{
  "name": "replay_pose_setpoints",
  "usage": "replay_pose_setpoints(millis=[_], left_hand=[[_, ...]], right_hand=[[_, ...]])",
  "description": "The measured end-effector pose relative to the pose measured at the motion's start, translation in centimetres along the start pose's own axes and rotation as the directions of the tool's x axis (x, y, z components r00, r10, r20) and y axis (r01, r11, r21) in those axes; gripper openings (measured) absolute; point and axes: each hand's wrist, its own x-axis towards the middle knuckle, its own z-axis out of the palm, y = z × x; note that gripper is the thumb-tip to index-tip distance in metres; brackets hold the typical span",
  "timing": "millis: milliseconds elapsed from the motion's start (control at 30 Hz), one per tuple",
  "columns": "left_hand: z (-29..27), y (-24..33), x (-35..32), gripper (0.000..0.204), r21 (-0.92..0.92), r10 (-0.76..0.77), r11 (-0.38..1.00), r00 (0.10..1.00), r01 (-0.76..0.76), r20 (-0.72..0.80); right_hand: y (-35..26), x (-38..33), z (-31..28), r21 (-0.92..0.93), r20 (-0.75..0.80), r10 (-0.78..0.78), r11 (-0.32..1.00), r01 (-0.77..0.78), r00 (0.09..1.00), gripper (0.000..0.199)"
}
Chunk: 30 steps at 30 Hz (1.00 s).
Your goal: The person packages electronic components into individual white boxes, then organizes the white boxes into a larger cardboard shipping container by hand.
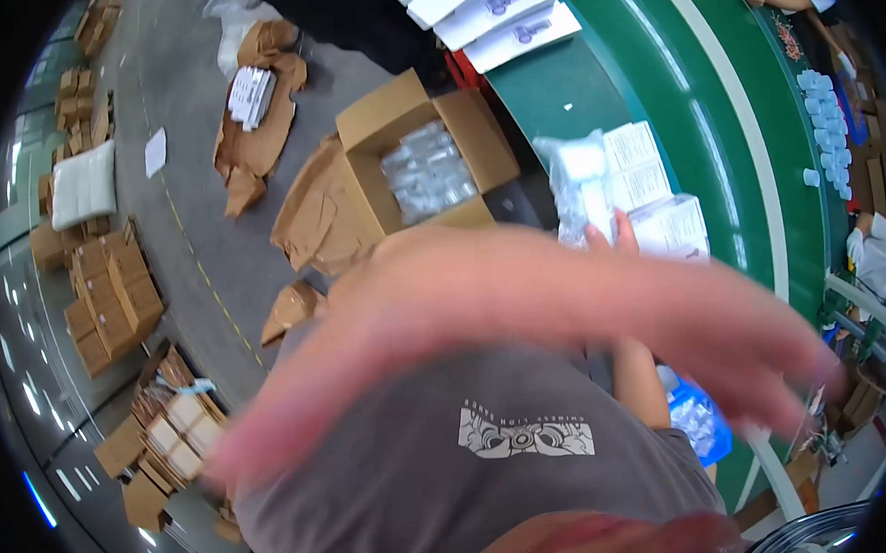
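Close in front of the view, my left hand (523,282) stretches across the middle, blurred, thumb and fingers wide apart, with nothing seen in it. Behind it my right hand (616,235) reaches to the green table; only its fingertips and part of the forearm show. Those fingertips are at the lower end of a white item in a clear plastic bag (578,174), seemingly gripping it; the rest of the grip is hidden. Right beside the bag lie white printed boxes (637,161), and another white box (673,226) is just nearer.
An open carton (385,129) of clear-wrapped pieces stands left of the green table (553,80). White boxes (509,13) are stacked at the far end. Brown paper (319,198) litters the floor. A blue bin (699,423) is at the right; other people work across the table.
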Motion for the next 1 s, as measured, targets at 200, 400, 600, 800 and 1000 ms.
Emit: replay_pose_setpoints(millis=[200, 400, 600, 800, 1000], left_hand=[[5.5, -6.9, 3.9, 0.102, -0.112, -0.054, 0.992, 0.998, 0.057, 0.031], [7.5, -10.1, 5.5, 0.101, -0.223, -0.194, 0.953, 0.978, 0.207, 0.076], [4.2, -7.6, 4.8, 0.101, -0.249, -0.331, 0.904, 0.938, 0.347, 0.104], [-10.3, -0.4, 0.3, 0.064, 0.638, -0.652, 0.178, 0.575, 0.749, -0.493], [-34.3, 7.6, -16.1, 0.072, 0.009, 0.445, 0.578, -0.307, 0.816, -0.841]], right_hand=[[0.1, -1.5, -5.2, -0.055, -0.122, -0.230, 0.973, 0.224, 0.966, 0.049], [-2.0, -4.0, -8.1, 0.075, 0.001, -0.220, 0.973, 0.220, 0.975, 0.049], [-3.0, -6.1, -9.4, 0.116, -0.121, -0.112, 0.985, 0.126, 0.986, 0.048], [-1.5, -6.0, -8.6, 0.292, -0.275, -0.106, 0.938, 0.189, 0.955, 0.047], [-3.2, -5.2, -7.0, 0.403, -0.396, -0.097, 0.875, 0.267, 0.913, 0.050]])
